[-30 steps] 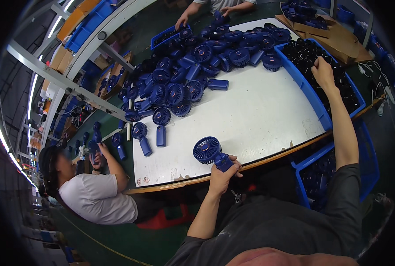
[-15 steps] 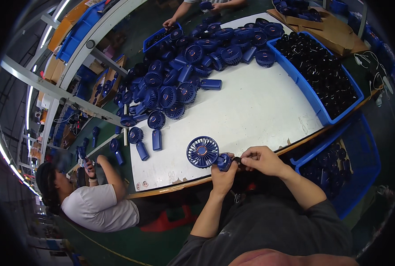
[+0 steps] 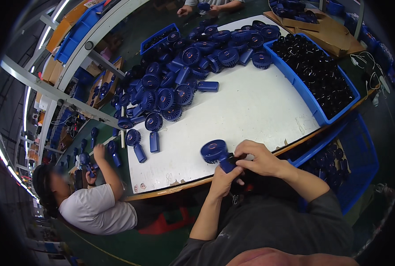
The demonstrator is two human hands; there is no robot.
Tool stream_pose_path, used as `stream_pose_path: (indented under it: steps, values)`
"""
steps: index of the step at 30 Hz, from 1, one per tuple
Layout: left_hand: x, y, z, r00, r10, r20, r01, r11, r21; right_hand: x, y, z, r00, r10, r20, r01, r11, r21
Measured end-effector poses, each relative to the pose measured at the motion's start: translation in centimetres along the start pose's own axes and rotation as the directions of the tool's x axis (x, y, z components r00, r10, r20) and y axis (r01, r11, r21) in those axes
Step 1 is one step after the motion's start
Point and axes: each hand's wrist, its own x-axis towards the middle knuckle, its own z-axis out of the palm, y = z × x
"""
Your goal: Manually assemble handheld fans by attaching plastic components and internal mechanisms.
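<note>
Just over the table's front edge, a dark blue handheld fan (image 3: 213,150) is held with its round head tilted toward the far left. My left hand (image 3: 223,181) is closed around the fan's handle from below. My right hand (image 3: 260,160) has its fingers pinched at the fan's neck, on a small black part (image 3: 236,158) that touches the fan. Most of that part is hidden by the fingers, so its exact kind does not show.
A large pile of blue handheld fans (image 3: 165,98) covers the far left of the white table (image 3: 250,111). At right stands a blue bin (image 3: 295,86) full of small black parts. A blue crate (image 3: 367,164) with fans sits below. Co-workers are at the left (image 3: 95,206) and far side (image 3: 224,6).
The fan has tilted, its grille turning from facing me to edge-on. My right hand has brought the black part from the handle's end up to the neck.
</note>
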Motion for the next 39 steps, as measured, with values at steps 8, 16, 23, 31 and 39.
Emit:
stream_pose_path:
  steps: [8, 16, 23, 31, 39]
  values:
    - [-0.4, -2.2, -2.0, 0.958, 0.041, 0.283, 0.046, 0.954, -0.297, 2.0, -2.1, 0.2, 0.952, -0.263, 0.155, 0.304, 0.857, -0.417]
    - [-1.1, -1.2, 1.6, 0.992, -0.029, -0.123, -0.021, 0.921, -0.388, -1.3, -2.7, 4.2, 0.979, -0.203, 0.013, 0.173, 0.797, -0.578]
    - [-0.9, 5.5, 3.1, 0.783, 0.438, 0.441, -0.55, 0.158, 0.82, -7.0, 0.4, 2.7, 0.926, 0.374, -0.046, -0.309, 0.824, 0.475]
    - [5.0, 12.2, -22.1, 0.608, 0.783, -0.132, 0.243, -0.025, 0.97, -24.9, 9.8, -5.7, 0.5, 0.335, -0.798, -0.58, 0.815, -0.021]
    - [7.7, 14.3, -24.5, 0.673, 0.642, -0.367, 0.378, 0.127, 0.917, -39.3, 20.1, -9.1, 0.252, 0.422, -0.871, -0.955, 0.253, -0.154]
